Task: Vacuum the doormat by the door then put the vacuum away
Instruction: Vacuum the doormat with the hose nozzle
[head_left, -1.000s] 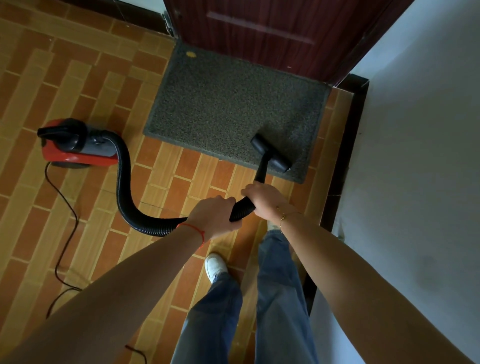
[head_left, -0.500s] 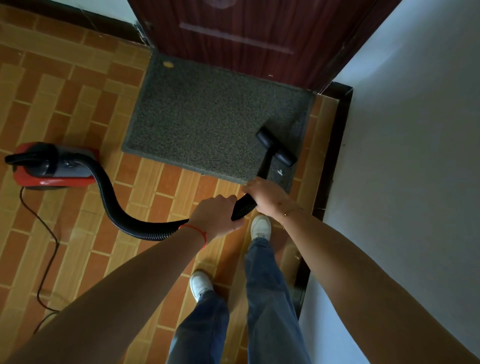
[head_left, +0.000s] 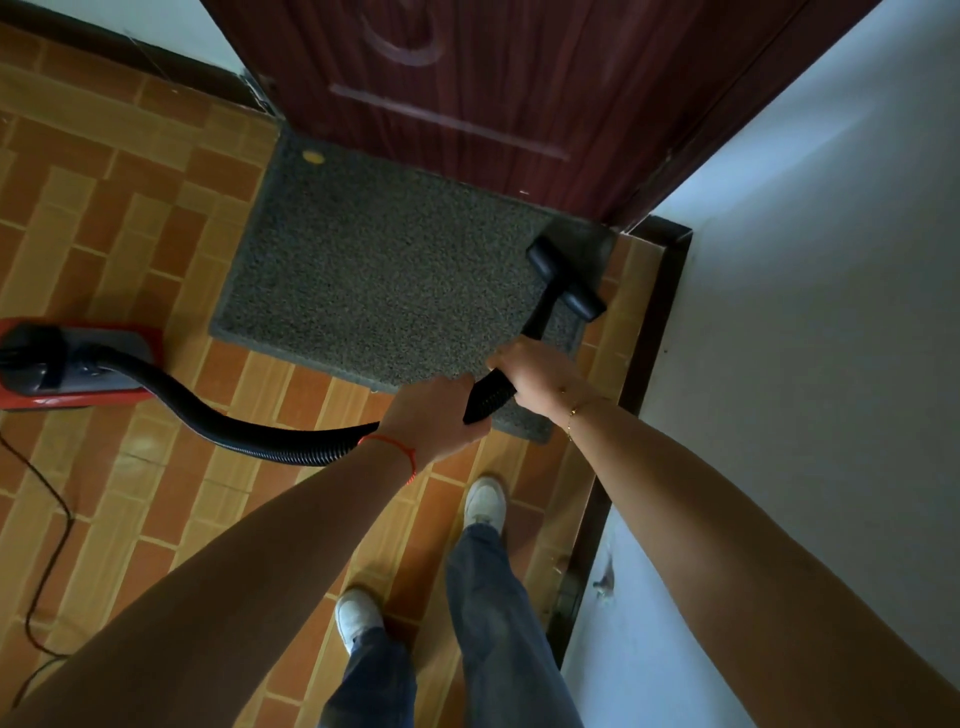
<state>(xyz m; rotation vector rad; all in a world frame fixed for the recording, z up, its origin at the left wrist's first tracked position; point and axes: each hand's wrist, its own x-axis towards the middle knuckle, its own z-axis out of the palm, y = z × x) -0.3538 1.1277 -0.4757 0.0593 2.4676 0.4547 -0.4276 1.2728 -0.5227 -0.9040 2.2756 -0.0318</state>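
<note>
A grey doormat (head_left: 384, 280) lies on the tiled floor against a dark red door (head_left: 493, 88). The black vacuum nozzle (head_left: 563, 283) rests on the mat's right side, close to its far right corner. My right hand (head_left: 535, 376) grips the black wand just behind the nozzle. My left hand (head_left: 431, 418) holds the ribbed black hose (head_left: 249, 426) where it joins the wand. The hose curves left to the red vacuum body (head_left: 72, 364) standing on the floor at the left edge.
A white wall (head_left: 810, 312) with a dark skirting board (head_left: 644, 338) runs close along the right. A black power cord (head_left: 47, 525) trails over the tiles at lower left. A small yellow speck (head_left: 313, 156) lies on the mat's far left corner. My feet stand just behind the mat.
The nozzle has slid from the mat's near right edge toward the door. I have stepped closer, and the view has shifted right so the vacuum body sits at the left edge.
</note>
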